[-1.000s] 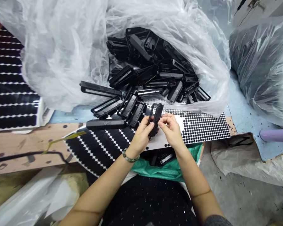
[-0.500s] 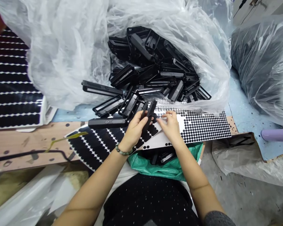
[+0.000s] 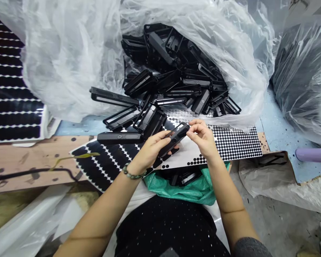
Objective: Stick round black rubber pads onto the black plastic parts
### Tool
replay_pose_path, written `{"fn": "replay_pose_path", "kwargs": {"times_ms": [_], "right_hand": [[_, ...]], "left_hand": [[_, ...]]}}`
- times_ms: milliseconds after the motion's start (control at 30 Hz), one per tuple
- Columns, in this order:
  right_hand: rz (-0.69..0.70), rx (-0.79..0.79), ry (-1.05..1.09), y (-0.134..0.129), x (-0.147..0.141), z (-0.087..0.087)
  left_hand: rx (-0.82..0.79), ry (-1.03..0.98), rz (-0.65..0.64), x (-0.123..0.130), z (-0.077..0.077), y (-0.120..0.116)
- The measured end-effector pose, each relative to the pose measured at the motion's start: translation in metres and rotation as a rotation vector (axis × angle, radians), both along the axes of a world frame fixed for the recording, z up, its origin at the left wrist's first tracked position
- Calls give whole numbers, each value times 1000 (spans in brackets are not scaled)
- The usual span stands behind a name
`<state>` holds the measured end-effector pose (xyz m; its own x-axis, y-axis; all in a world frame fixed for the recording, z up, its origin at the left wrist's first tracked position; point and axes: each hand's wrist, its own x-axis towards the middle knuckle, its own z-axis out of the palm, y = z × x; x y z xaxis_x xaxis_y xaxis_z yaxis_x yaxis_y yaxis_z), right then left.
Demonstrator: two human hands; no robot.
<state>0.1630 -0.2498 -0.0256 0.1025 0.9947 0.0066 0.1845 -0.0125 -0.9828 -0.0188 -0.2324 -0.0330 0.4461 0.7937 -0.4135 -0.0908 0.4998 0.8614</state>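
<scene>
My left hand (image 3: pixel 152 151) grips a black ribbed plastic part (image 3: pixel 173 138), held tilted above a sheet of black adhesive dots (image 3: pixel 230 142). My right hand (image 3: pixel 202 139) pinches the part's upper end between thumb and forefinger. Whether anything small lies between those fingertips is hidden. Just beyond my hands, a heap of similar black plastic parts (image 3: pixel 173 71) spills from a clear plastic bag (image 3: pixel 69 64). One long black part (image 3: pixel 120 137) lies nearest my left hand, beside a second dot sheet (image 3: pixel 104 166).
A green bag (image 3: pixel 182 191) under the sheets holds more black parts. A dark-filled plastic sack (image 3: pixel 302 78) stands at right, near a lilac tube (image 3: pixel 314 155). Further dot sheets (image 3: pixel 10 82) lie at left, above a wooden board (image 3: pixel 29 153). Grey floor (image 3: pixel 270 203) shows at lower right.
The held part has swung from nearly upright to a slant pointing up and right. My right hand has moved onto its upper end. The view has shifted slightly.
</scene>
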Motion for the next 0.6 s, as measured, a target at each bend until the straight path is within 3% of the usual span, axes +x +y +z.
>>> {"fn": "replay_pose_path", "kwargs": {"times_ms": [233, 600], "right_hand": [[-28, 51, 1, -3, -5, 4], [-52, 2, 77, -8, -4, 4]], "left_hand": [[-4, 1, 23, 1, 4, -4], [48, 40, 0, 2, 7, -8]]}}
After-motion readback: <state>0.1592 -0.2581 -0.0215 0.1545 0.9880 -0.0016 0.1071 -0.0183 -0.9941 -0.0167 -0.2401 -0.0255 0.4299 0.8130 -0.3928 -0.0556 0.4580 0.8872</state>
